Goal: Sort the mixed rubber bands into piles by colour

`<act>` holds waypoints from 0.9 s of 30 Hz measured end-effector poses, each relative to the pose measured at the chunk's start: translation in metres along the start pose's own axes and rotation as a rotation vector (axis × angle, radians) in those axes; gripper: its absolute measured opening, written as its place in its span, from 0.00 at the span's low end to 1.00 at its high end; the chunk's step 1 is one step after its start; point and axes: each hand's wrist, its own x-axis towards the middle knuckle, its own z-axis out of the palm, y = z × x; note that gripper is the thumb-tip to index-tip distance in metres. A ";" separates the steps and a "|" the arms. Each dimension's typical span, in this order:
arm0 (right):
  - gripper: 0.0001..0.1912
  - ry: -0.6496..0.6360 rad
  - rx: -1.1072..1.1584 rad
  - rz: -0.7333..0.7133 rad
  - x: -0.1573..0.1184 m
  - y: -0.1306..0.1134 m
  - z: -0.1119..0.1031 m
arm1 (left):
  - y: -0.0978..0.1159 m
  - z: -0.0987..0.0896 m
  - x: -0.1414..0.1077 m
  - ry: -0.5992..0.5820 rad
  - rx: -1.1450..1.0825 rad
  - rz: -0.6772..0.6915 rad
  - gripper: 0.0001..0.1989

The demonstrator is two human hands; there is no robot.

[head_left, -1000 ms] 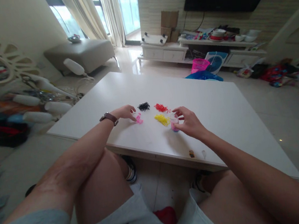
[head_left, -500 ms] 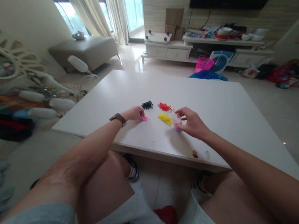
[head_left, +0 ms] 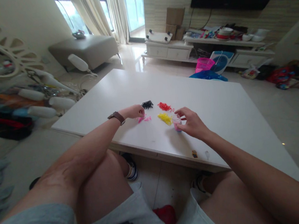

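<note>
My left hand (head_left: 135, 111), a brown-strapped watch on its wrist, hovers just above a small scatter of pink pieces (head_left: 147, 119). Its fingertips are pinched together, and whatever may be between them is hidden. Thumb and fingers of my right hand (head_left: 192, 121) hold a small clear jar (head_left: 177, 122) with pink contents, upright on the white table (head_left: 221, 117). Close by lie a black pile (head_left: 147, 105), a red pile (head_left: 164, 106) and a yellow pile (head_left: 164, 119) of small thin pieces, like little rubber bands. A few loose bits rest near the jar.
Near the table's front edge lie a small dark-and-yellow object (head_left: 194, 154) and a small clear piece (head_left: 207, 154). My legs are under that edge. Beyond the table stand a pink basket (head_left: 204, 64), a low cabinet (head_left: 168, 53) and a grey bench (head_left: 84, 51). A lamp (head_left: 61, 103) is at the left.
My left hand has lifted slightly off the pink pieces, which now lie more spread out on the table. My right hand and the jar have stayed put.
</note>
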 end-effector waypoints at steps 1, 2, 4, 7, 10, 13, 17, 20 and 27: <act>0.18 -0.004 -0.004 0.003 0.000 0.000 0.000 | 0.000 -0.001 0.000 -0.003 -0.013 0.015 0.06; 0.18 -0.008 -0.009 0.005 0.000 0.000 0.000 | 0.000 -0.002 0.000 -0.005 -0.029 0.030 0.06; 0.19 -0.016 -0.022 0.004 0.000 0.001 0.000 | 0.001 -0.005 0.000 0.005 -0.065 0.052 0.06; 0.19 -0.018 -0.045 0.003 0.000 0.003 0.002 | 0.007 -0.007 0.000 0.052 -0.130 0.084 0.05; 0.20 -0.018 -0.062 0.015 0.001 0.003 0.004 | 0.020 -0.008 0.000 0.061 -0.254 0.145 0.04; 0.21 -0.040 -0.062 0.025 0.002 0.004 0.006 | 0.040 -0.005 -0.002 0.001 -0.388 0.229 0.06; 0.24 -0.091 -0.063 0.017 0.001 0.007 0.008 | 0.070 0.005 -0.005 -0.059 -0.526 0.365 0.09; 0.25 -0.115 -0.071 -0.009 0.001 0.007 0.010 | 0.085 0.014 -0.004 -0.084 -0.564 0.448 0.08; 0.26 -0.175 -0.184 -0.070 0.001 0.001 0.009 | 0.092 0.023 0.003 -0.005 -0.474 0.462 0.04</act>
